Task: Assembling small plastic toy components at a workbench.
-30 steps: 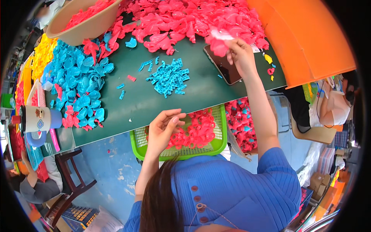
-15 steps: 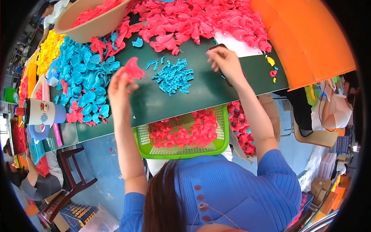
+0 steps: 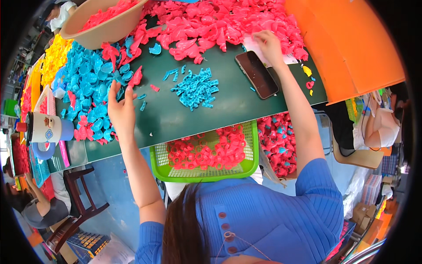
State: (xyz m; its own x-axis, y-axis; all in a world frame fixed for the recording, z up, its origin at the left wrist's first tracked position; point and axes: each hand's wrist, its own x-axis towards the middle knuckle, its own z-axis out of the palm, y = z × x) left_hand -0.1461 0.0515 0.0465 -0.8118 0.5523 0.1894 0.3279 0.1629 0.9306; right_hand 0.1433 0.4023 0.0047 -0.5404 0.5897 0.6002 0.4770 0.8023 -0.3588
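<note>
Green mesh basket point(image 3: 206, 174) sits nearest, at the near edge of the dark green table point(image 3: 176, 119), loaded with pink plastic rings point(image 3: 204, 152). Further out, the left hand point(image 3: 121, 110) hovers with fingers spread and nothing in its grasp beside the blue plastic pieces point(image 3: 90, 86) at left, a smaller blue cluster point(image 3: 195, 88) to its right. Farther right, past the black phone point(image 3: 257, 74), the right hand point(image 3: 268, 44) presses fingertips on white paper point(image 3: 255, 46) at the pink heap point(image 3: 220, 22); whether it grips anything, I cannot tell.
</note>
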